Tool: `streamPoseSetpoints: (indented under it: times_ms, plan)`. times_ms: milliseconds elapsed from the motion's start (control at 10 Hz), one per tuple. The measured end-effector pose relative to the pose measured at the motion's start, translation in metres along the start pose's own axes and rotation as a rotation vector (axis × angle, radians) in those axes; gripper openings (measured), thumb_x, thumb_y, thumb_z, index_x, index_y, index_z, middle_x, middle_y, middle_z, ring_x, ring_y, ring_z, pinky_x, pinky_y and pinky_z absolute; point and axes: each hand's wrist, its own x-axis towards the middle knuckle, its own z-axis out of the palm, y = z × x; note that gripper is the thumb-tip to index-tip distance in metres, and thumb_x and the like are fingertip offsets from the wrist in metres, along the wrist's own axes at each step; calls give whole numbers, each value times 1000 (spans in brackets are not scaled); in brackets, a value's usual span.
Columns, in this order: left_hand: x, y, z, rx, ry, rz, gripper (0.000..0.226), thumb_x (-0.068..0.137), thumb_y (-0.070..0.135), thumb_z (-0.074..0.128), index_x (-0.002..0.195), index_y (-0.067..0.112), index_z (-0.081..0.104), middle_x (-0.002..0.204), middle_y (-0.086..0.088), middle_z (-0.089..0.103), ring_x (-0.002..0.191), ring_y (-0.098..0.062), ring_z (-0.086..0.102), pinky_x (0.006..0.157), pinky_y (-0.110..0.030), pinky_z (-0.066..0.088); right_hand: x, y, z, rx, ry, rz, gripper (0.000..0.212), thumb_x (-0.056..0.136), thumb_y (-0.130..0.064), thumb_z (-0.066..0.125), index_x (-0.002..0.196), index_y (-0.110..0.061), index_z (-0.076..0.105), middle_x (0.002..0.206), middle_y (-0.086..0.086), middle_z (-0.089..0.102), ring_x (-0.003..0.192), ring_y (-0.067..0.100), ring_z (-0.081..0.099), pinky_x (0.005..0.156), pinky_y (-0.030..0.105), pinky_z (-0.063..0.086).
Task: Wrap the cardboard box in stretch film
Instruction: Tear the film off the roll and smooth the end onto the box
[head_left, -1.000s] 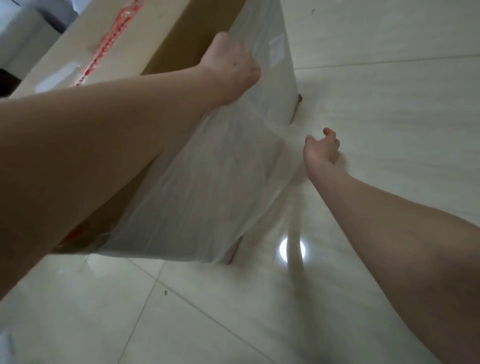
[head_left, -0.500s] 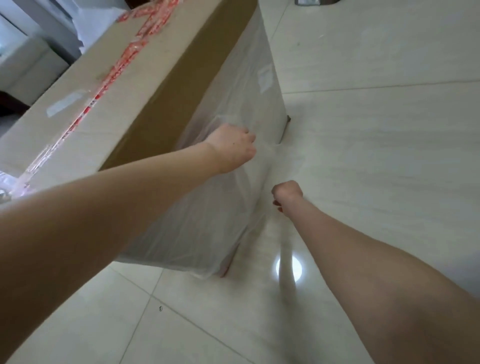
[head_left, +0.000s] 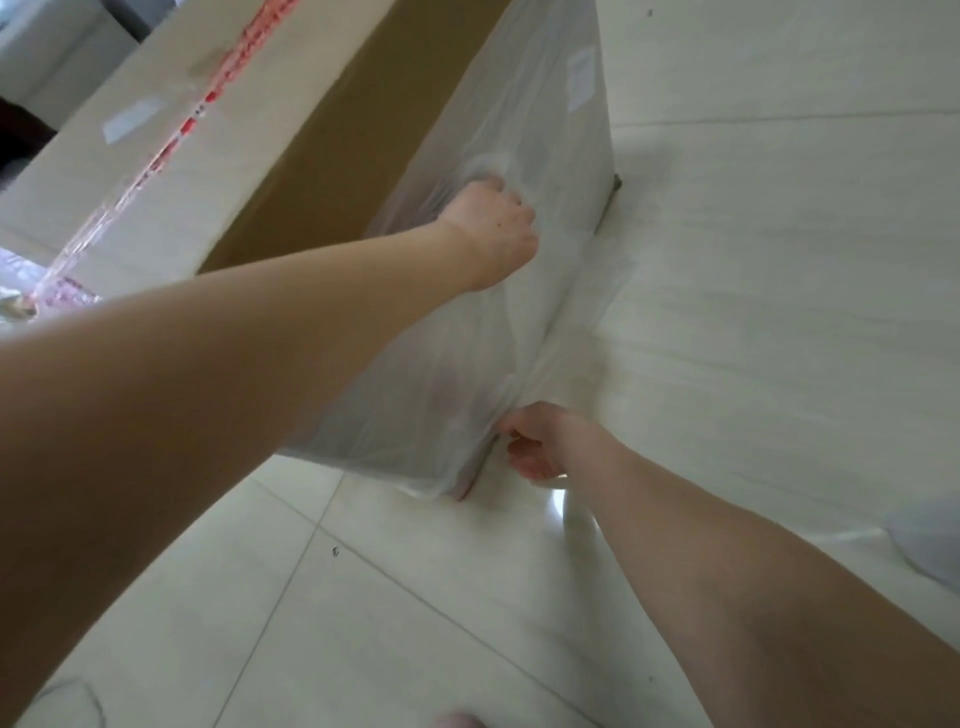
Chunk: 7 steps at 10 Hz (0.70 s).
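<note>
A large cardboard box (head_left: 322, 171) stands on the tiled floor, its top sealed with red-printed tape. Milky stretch film (head_left: 519, 130) covers its right side face. My left hand (head_left: 493, 228) is curled with its knuckles against the film partway up that face, bunching it. My right hand (head_left: 540, 441) pinches the film at the box's near lower corner. From there a stretched sheet of film (head_left: 753, 322) runs out to the right across the floor, toward a pale roll-like shape (head_left: 930, 551) at the right edge.
Pale floor tiles (head_left: 363, 623) with dark grout lines lie all around. Light grey furniture (head_left: 57, 57) stands at the far left behind the box. Crumpled clear film (head_left: 31, 291) lies on the box top at the left. A toe (head_left: 457, 719) shows at the bottom edge.
My left hand has slid down the filmed face from the upper edge. My right hand has moved in from the floor side and taken hold of the film at the near corner.
</note>
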Motion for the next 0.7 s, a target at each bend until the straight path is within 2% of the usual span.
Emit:
streamPoseSetpoints:
  times_ms: [100,200,300,400,500,600,700]
  plan:
    - [2,-3,9,14,32,38,34,97,12,38,114,-10,58,128,-27,52,124,-36,41,108,-38,17,1,0,-2,-32,15,-72,25,87,-11,57,63,-12,47,58,5,45,42,13,38,45,21,30]
    - [-9,2,8,164,35,186,28,95,9,41,109,-6,60,122,-26,55,119,-37,44,105,-40,21,-1,1,-5,-116,25,-74,26,87,-12,58,63,-12,49,59,5,47,39,13,39,45,19,30]
    - [-13,15,12,111,-24,208,24,89,3,46,103,9,64,114,-12,58,110,-32,49,94,-40,35,-7,5,-1,-152,-152,23,19,88,-19,61,72,-13,55,67,1,54,54,12,47,53,23,38]
    - [-11,13,23,74,-10,187,25,88,3,47,105,10,64,114,-11,58,109,-31,49,95,-40,37,-5,6,12,-208,-283,57,19,89,-25,62,74,-15,57,61,-3,59,53,8,47,50,17,37]
    - [-11,5,13,-246,91,1,27,96,10,41,110,-4,59,122,-23,55,118,-34,45,103,-40,23,-1,5,26,-260,-301,47,23,93,-22,58,72,-13,58,49,-5,57,51,6,39,47,14,29]
    - [-12,4,3,-234,95,-9,27,96,11,40,109,-4,60,120,-23,55,117,-34,45,103,-40,23,-4,8,30,-435,-232,-57,26,91,-10,55,65,-9,57,48,-2,50,45,7,33,45,18,23]
    - [-13,3,-1,18,14,105,25,88,1,46,106,6,62,116,-15,57,111,-32,48,96,-42,36,-2,15,27,-575,-95,-141,35,88,-5,55,54,-10,45,49,4,44,37,11,34,43,20,27]
